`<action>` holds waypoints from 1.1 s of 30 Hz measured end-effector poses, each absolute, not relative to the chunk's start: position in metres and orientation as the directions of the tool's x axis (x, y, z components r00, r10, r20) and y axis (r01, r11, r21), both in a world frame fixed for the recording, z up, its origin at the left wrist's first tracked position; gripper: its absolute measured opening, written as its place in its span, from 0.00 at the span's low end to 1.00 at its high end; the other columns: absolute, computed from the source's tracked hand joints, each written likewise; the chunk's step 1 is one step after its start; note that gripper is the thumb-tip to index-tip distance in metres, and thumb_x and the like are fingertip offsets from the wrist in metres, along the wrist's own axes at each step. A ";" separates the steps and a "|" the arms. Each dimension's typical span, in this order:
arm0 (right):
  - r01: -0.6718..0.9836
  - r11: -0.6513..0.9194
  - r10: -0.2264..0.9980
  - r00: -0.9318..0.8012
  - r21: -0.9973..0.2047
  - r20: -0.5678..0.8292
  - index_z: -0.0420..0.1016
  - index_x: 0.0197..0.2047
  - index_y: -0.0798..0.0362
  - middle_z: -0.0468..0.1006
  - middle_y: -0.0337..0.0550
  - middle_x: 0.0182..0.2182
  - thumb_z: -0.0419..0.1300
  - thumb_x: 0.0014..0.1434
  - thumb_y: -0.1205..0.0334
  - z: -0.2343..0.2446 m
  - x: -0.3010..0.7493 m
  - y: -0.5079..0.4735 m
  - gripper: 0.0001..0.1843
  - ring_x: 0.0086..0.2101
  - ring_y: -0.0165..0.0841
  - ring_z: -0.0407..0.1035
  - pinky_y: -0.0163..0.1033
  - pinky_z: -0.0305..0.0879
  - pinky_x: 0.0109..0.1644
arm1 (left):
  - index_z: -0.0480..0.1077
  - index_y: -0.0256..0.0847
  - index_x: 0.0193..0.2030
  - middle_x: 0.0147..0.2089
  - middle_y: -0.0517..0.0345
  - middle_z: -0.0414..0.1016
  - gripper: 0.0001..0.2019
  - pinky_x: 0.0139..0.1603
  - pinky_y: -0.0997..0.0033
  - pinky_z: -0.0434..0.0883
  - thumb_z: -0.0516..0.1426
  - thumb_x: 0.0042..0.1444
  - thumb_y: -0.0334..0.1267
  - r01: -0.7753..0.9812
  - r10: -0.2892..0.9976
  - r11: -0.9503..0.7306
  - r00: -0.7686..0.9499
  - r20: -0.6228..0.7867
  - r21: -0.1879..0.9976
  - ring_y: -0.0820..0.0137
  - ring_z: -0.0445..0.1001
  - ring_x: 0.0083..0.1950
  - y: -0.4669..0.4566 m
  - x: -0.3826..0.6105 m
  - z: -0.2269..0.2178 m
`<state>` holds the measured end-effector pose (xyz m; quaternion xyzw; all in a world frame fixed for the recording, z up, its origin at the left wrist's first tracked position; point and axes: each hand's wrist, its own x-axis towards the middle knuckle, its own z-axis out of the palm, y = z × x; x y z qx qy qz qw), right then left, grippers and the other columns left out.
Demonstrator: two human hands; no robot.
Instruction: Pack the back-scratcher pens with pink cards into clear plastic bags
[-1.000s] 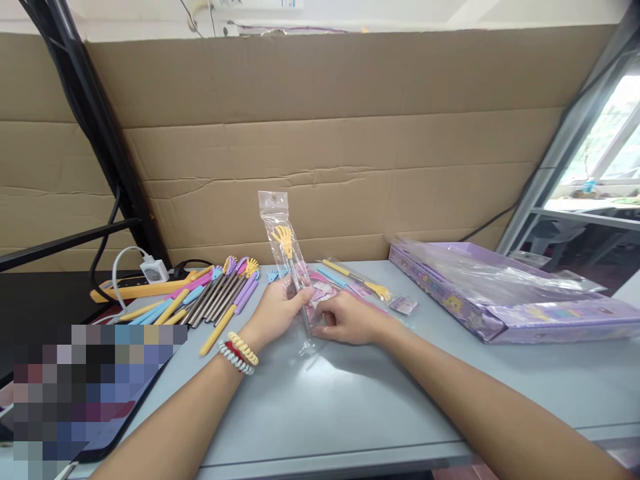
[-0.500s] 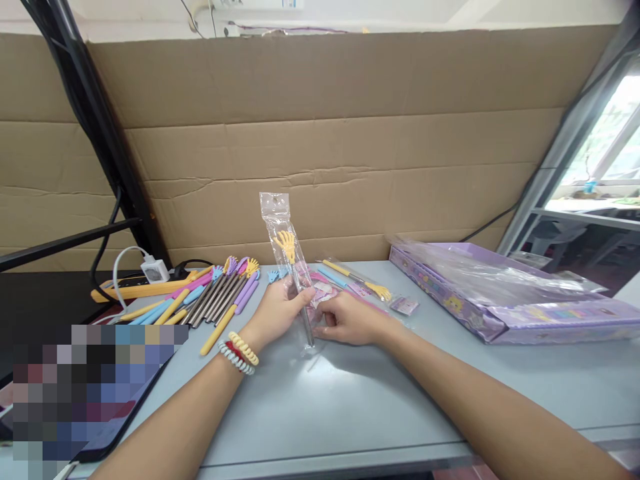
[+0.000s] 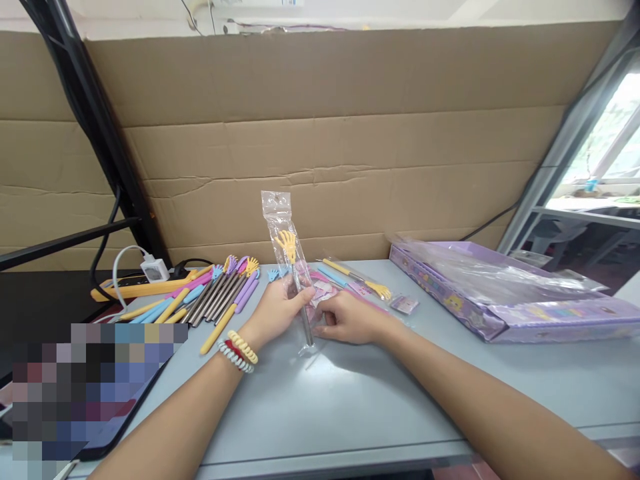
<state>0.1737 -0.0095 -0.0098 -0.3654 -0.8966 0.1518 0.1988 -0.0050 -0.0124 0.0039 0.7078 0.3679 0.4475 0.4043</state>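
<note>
A back scratcher with a yellow hand-shaped head [image 3: 287, 245] and a metal shaft stands tilted inside a clear plastic bag [image 3: 276, 205]. My left hand [image 3: 274, 312] is closed around the bagged back scratcher, thumb across the shaft. Close on its right, my right hand [image 3: 353, 319] has its fingers curled into a pinch by the bag's lower side; what lies between the fingertips is hidden. Behind my hands, another yellow back scratcher [image 3: 377, 289] rests in clear wrap, with blue and pink pieces partly covered. A small printed packet [image 3: 404, 305] lies right of them.
At the left lies a pile of back scratchers [image 3: 220, 293] in several colours, before a power strip with a white charger [image 3: 155, 269]. A pixelated tablet-like device [image 3: 115, 400] sits front left. A purple box [image 3: 493, 327] with plastic bags [image 3: 480, 273] stands right; cardboard [image 3: 340, 147] rises behind.
</note>
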 end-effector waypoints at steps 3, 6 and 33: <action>0.601 0.689 0.715 -0.656 -0.405 0.243 0.68 0.24 0.55 0.68 0.34 0.19 0.60 0.49 0.59 -0.010 0.174 -0.009 0.09 0.21 0.24 0.59 0.30 0.52 0.24 | 0.66 0.38 0.35 0.25 0.62 0.68 0.12 0.30 0.72 0.65 0.56 0.52 0.45 0.167 0.885 -0.397 0.328 0.329 0.902 0.73 0.66 0.27 -0.012 -0.005 0.004; 0.608 0.683 0.720 -0.654 -0.406 0.231 0.68 0.24 0.55 0.68 0.35 0.19 0.60 0.49 0.59 -0.009 0.174 -0.009 0.09 0.21 0.25 0.59 0.31 0.52 0.24 | 0.66 0.38 0.35 0.26 0.62 0.68 0.12 0.30 0.72 0.65 0.56 0.52 0.45 0.166 0.887 -0.392 0.328 0.324 0.905 0.73 0.66 0.27 -0.012 -0.004 0.004; 0.443 0.727 0.655 -0.677 -0.524 0.336 0.63 0.23 0.54 0.62 0.32 0.16 0.62 0.48 0.46 -0.011 0.175 -0.008 0.20 0.19 0.23 0.54 0.30 0.49 0.22 | 0.68 0.38 0.32 0.28 0.58 0.71 0.12 0.40 0.67 0.66 0.56 0.52 0.46 0.221 0.886 -0.449 0.236 0.399 0.866 0.67 0.69 0.35 -0.009 -0.007 0.007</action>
